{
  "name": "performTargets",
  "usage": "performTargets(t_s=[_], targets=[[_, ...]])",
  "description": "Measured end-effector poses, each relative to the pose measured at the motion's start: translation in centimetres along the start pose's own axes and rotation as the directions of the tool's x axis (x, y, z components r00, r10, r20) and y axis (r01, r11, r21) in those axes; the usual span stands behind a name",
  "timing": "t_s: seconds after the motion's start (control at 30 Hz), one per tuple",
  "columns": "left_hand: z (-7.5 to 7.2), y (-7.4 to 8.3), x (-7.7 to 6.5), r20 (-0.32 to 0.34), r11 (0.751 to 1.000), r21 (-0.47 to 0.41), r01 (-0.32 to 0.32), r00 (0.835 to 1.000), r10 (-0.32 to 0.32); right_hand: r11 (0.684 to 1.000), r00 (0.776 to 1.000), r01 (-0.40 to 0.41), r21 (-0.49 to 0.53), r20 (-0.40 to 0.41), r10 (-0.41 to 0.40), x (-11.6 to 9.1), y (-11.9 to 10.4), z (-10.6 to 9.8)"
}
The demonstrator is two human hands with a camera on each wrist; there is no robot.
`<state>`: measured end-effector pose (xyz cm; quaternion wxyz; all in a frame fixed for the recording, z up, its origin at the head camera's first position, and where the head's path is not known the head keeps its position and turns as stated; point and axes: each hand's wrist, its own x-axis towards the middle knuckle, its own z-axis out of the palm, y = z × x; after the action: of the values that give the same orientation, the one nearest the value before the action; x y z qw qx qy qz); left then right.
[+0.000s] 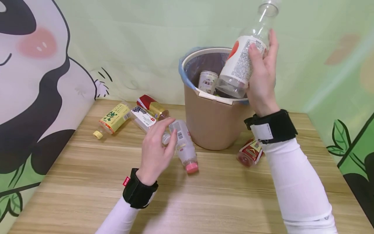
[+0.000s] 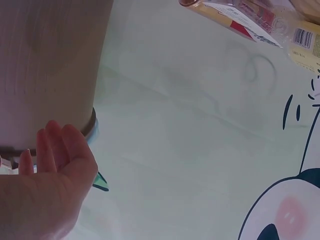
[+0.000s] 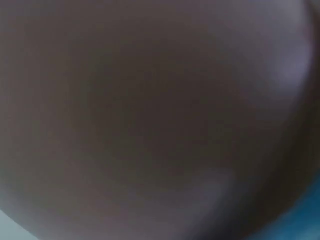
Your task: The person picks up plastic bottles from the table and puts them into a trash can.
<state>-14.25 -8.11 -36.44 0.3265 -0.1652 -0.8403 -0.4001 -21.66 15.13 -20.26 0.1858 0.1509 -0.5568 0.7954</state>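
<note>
In the head view my right hand point(image 1: 264, 76) grips a large clear plastic bottle point(image 1: 239, 65) with a white label round its middle. The bottle tilts over the mouth of a brown bin point(image 1: 216, 117), its base at the rim. Inside the bin a pale can point(image 1: 208, 82) shows near the top. My left hand point(image 1: 156, 148) hovers with loosely bent fingers beside a pink-capped bottle point(image 1: 184, 143) lying on the table; it holds nothing. The left wrist view shows that hand point(image 2: 55, 175) empty too. A blurred brown surface fills the right wrist view.
A yellow-labelled bottle point(image 1: 114, 118), a white-labelled bottle point(image 1: 143, 118) and a red-and-gold bottle point(image 1: 153, 106) lie left of the bin on the wooden table point(image 1: 96, 191). Right of it lies a red-labelled bottle point(image 1: 250, 152). A blue liner point(image 1: 187, 76) folds over the bin's rim.
</note>
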Motion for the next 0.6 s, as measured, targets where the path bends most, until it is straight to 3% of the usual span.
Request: performTargets(t_s=[0.1, 0.23, 0.3, 0.4, 0.47, 0.6], targets=[[0.1, -0.1, 0.0, 0.005, 1.0, -0.002, 0.004, 1.0, -0.004, 0.998, 0.996, -0.068, 0.006, -0.049, 0.068, 0.8, 0.3, -0.3], [0.2, 0.0, -0.1, 0.014, 1.0, -0.002, 0.01, 1.0, -0.01, 0.982, 0.989, -0.142, -0.125, -0.048, 0.137, 1.3, 0.7, -0.9], [0.3, 0.0, -0.2, 0.02, 1.0, -0.002, 0.013, 1.0, -0.013, 0.944, 0.986, -0.167, -0.284, -0.07, 0.154, 1.4, 0.6, -1.1], [0.3, 0.0, -0.2, 0.027, 1.0, -0.005, 0.02, 0.999, -0.02, 0.846, 0.984, -0.177, -0.502, -0.101, 0.146, 1.3, 0.3, -1.4], [0.3, -0.1, -0.2, 0.028, 1.0, -0.006, 0.021, 0.999, -0.021, 0.798, 0.987, -0.158, -0.582, -0.108, 0.118, 1.1, 0.2, -1.5], [0.2, -0.1, -0.2, 0.029, 1.0, -0.008, 0.021, 0.999, -0.021, 0.805, 0.997, -0.071, -0.588, -0.038, 0.06, 0.6, 0.2, -1.4]])
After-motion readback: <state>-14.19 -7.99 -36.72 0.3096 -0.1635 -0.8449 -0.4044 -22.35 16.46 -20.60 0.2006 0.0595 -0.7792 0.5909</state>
